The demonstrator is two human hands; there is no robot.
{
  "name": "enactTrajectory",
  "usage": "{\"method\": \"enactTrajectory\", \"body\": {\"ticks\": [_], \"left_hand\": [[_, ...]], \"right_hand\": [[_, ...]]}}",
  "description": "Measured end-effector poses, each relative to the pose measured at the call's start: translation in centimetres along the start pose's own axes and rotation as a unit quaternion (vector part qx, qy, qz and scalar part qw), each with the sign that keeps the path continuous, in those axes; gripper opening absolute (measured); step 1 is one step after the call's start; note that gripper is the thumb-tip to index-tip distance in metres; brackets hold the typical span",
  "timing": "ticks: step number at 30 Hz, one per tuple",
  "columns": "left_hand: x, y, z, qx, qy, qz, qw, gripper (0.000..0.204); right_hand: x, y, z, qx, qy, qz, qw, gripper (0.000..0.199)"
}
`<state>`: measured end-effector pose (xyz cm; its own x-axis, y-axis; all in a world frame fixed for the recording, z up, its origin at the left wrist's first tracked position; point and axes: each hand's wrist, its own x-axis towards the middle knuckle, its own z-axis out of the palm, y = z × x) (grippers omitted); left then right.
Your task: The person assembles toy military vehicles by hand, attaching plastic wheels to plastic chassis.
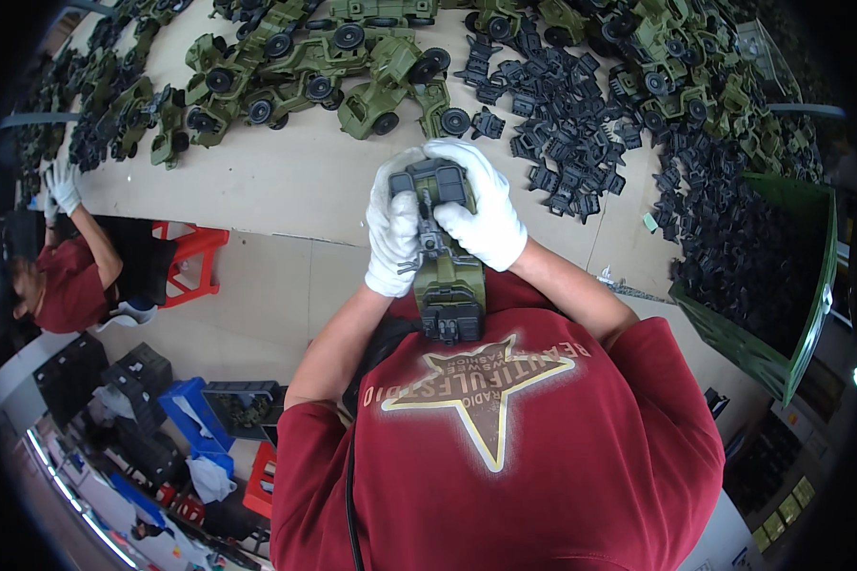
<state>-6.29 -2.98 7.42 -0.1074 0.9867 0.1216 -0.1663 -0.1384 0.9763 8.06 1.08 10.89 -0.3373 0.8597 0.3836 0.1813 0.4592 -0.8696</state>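
Observation:
Both my hands, in white gloves, grip a green toy jeep (452,276) with black parts, held close to my chest at the table's near edge. My left hand (391,233) wraps the jeep's left side, its thumb pressing near the middle. Along the other side, my right hand (486,214) curls around it, the thumb resting on the top. Black seat-like pieces (436,184) show at the jeep's far end between my hands. Another dark part (452,324) sits at the end nearest me. The jeep's underside is hidden.
Green toy jeeps (371,81) lie heaped across the table (286,181). Small black plastic parts (567,124) are piled at right, some inside a green bin (767,343). At left, a gloved co-worker (71,271) sits near a red stool (195,257). Crates (195,414) stand lower left.

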Motion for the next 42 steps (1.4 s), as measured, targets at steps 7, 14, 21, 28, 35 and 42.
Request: {"method": "enactTrajectory", "body": {"ticks": [7, 14, 21, 28, 35, 42], "left_hand": [[0.2, 0.4, 1.2, 0.051, 0.053, -0.024, 0.997, 0.026], [7.3, 1.7, -6.6, 0.14, 0.071, -0.095, 0.983, 0.063], [26.2, 13.1, -22.5, -0.363, 0.294, -0.013, 0.884, 0.09], [18.6, 4.3, -10.4, 0.237, 0.082, -0.147, 0.957, 0.055], [14.5, -6.7, -4.7, 0.632, -0.025, -0.04, 0.774, 0.07], [7.7, -3.4, -4.7, 0.658, 0.0, -0.139, 0.74, 0.061]], "right_hand": [[-0.8, 1.3, 0.7, -0.001, 0.054, 0.001, 0.999, 0.026], [-0.1, 5.5, 0.3, -0.098, 0.07, 0.176, 0.977, 0.033], [-2.3, 8.6, -4.1, -0.08, 0.07, 0.287, 0.952, 0.023], [-5.3, 11.3, -8.0, -0.215, 0.117, 0.321, 0.915, 0.017], [0.4, 14.4, -4.6, -0.364, -0.017, 0.223, 0.904, 0.033], [0.5, 13.1, -4.3, -0.442, -0.176, 0.258, 0.841, 0.052]]}}
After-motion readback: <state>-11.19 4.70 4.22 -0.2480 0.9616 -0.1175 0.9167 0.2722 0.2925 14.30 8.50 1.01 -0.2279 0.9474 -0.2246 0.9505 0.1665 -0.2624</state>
